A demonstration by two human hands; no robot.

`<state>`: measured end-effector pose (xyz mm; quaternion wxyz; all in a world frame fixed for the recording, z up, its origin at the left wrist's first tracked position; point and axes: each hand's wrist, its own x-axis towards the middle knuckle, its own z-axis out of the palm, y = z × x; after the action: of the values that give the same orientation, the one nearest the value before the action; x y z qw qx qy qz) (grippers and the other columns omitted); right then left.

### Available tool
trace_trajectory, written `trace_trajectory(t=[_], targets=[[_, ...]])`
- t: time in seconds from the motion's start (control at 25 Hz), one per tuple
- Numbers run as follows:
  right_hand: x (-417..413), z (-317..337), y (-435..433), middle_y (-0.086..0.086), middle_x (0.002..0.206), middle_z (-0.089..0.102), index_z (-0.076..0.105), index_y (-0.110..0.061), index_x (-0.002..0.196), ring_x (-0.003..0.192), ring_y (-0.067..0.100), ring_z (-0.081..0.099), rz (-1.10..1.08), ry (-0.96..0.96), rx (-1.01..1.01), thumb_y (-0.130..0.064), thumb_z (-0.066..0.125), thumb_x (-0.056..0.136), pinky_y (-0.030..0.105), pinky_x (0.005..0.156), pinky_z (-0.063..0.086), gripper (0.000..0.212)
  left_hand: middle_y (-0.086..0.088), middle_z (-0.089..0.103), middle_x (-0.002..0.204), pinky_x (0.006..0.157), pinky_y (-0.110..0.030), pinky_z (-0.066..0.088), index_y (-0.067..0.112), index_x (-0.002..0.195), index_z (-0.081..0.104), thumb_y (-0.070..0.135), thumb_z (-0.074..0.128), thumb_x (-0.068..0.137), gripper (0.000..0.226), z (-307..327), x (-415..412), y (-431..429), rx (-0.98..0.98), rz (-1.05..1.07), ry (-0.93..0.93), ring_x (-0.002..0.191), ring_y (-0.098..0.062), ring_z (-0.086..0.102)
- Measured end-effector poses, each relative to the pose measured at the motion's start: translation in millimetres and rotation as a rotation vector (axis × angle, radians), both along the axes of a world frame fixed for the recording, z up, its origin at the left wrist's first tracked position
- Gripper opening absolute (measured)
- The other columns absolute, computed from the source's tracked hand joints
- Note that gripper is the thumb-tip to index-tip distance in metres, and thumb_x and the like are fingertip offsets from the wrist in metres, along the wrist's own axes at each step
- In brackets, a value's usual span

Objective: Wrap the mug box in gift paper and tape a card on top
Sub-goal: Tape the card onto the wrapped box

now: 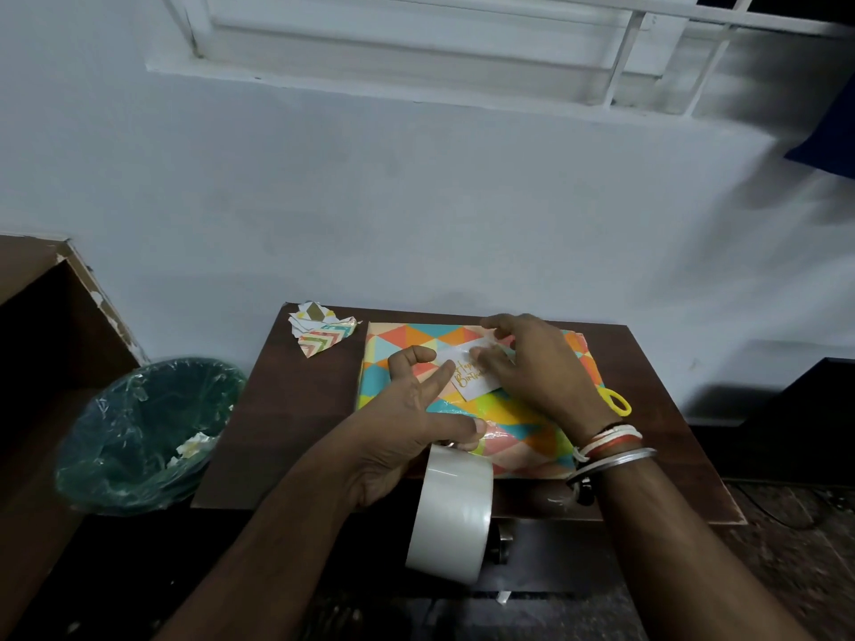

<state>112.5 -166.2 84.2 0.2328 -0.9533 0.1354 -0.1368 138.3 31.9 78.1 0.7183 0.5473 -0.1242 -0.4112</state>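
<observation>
Two hands meet over the card (469,385), so the coming move, we judge, turns on how it lies between them. Our left hand (405,437) pinches the tape roll (455,511), thumb vs. lower fingers, w/ the roll hanging below the palm past the near edge of the wrapped box (518,439). Its index finger is out straight, tip touching the card's near-left end. Our right hand (532,363) sits just beyond that fingertip, fingers bent down over the card's far-right end, tips on it. Whether those tips pinch a loose tape end or only press, we can't tell: clear film, blurred view.

The card lies flat on top of the box. Its long axis runs from the L fingertip to under the R fingers, a bit skewed to the box edges. The box shows paper on every visible face, so wrapping looks done and taping is the step in hand.

We reckon the R hand is nearer for smoothing along that axis, while L steadies the card and feeds tape. The scissors (617,403) lie just past the R wrist, handy for the cut.
</observation>
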Motion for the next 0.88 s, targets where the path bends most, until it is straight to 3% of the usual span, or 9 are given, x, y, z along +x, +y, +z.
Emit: trace_trajectory(t=[0.08,0.16,0.24,0.32,0.44,0.6,0.72,0.8,0.88], targets=[[7.1,-9.2,10.5,0.004,0.130,0.065,0.066,-0.025,0.133,0.121,0.026,0.055,0.042,0.002,-0.062,-0.042,0.065,0.097,0.039,0.103,0.043,0.039,0.009,0.049,0.154,0.087,-0.037,0.060,0.033,0.125,0.037,0.003,0.092,0.059,0.091,-0.7,1.6,0.8,0.006,-0.008,-0.022,0.121,-0.027,0.061],[12.0,-14.9,18.3,0.000,0.129,0.065,0.067,-0.029,0.130,0.120,0.025,0.054,0.021,-0.019,-0.058,-0.048,0.064,0.096,0.041,0.102,0.046,0.039,0.011,0.045,0.151,0.094,-0.035,0.058,0.037,0.125,0.037,0.013,0.093,0.055,0.094,0.3,1.7,0.9,0.031,-0.027,-0.088,0.130,-0.026,0.054],[15.8,-17.2,19.3,-0.003,0.118,0.069,0.071,-0.030,0.120,0.110,0.019,0.059,-0.036,-0.070,0.012,-0.050,0.071,0.090,0.041,0.095,0.052,0.036,0.018,0.041,0.143,0.083,-0.025,0.057,0.034,0.134,0.038,0.004,0.091,0.067,0.091,0.4,0.6,0.8,0.051,-0.016,-0.132,0.122,-0.019,0.055],[16.7,-16.3,18.5,-0.006,0.108,0.069,0.072,-0.031,0.112,0.100,0.014,0.060,-0.065,-0.103,0.103,-0.047,0.076,0.086,0.040,0.087,0.054,0.031,0.018,0.045,0.145,0.080,-0.027,0.057,0.034,0.129,0.040,0.001,0.090,0.065,0.088,-0.1,2.2,0.5,0.024,-0.008,-0.096,0.112,-0.023,0.059],[13.4,-14.8,21.6,-0.008,0.103,0.066,0.067,-0.034,0.114,0.094,0.013,0.058,-0.022,-0.131,0.079,-0.037,0.076,0.088,0.033,0.076,0.049,0.028,0.017,0.057,0.142,0.087,-0.040,0.056,0.032,0.120,0.036,0.013,0.090,0.046,0.094,-1.1,8.7,1.6,-0.040,0.024,-0.065,0.110,-0.032,0.059],[7.0,-13.3,19.5,-0.009,0.105,0.069,0.071,-0.036,0.112,0.090,0.009,0.057,0.081,-0.118,-0.013,-0.023,0.069,0.094,0.023,0.072,0.039,0.023,0.010,0.051,0.146,0.109,-0.055,0.047,0.035,0.115,0.037,0.022,0.092,0.038,0.096,-3.6,14.5,-2.5,0.001,0.074,-0.069,0.130,-0.043,0.053],[2.6,-16.1,13.5,-0.003,0.117,0.073,0.077,-0.030,0.119,0.100,0.012,0.063,0.194,-0.069,-0.147,-0.016,0.062,0.098,0.011,0.075,0.039,0.029,0.006,0.047,0.151,0.103,-0.052,0.050,0.035,0.114,0.038,0.024,0.091,0.033,0.097,-5.8,12.4,-4.1,0.020,0.089,-0.069,0.120,-0.039,0.055],[0.5,-17.0,13.2,0.004,0.120,0.072,0.072,-0.026,0.128,0.105,0.020,0.065,0.204,-0.060,-0.191,-0.011,0.059,0.100,0.022,0.081,0.047,0.035,0.007,0.049,0.150,0.096,-0.047,0.051,0.032,0.116,0.036,0.022,0.090,0.033,0.099,-5.0,11.8,-3.5,-0.003,0.082,-0.044,0.112,-0.034,0.052],[-0.7,-15.3,15.0,0.009,0.125,0.070,0.066,-0.023,0.137,0.109,0.026,0.064,0.167,-0.070,-0.198,-0.009,0.055,0.101,0.032,0.087,0.050,0.040,0.007,0.048,0.151,0.103,-0.050,0.049,0.033,0.116,0.036,0.023,0.090,0.033,0.100,-4.7,12.6,-2.8,0.012,0.074,-0.054,0.114,-0.034,0.051]])
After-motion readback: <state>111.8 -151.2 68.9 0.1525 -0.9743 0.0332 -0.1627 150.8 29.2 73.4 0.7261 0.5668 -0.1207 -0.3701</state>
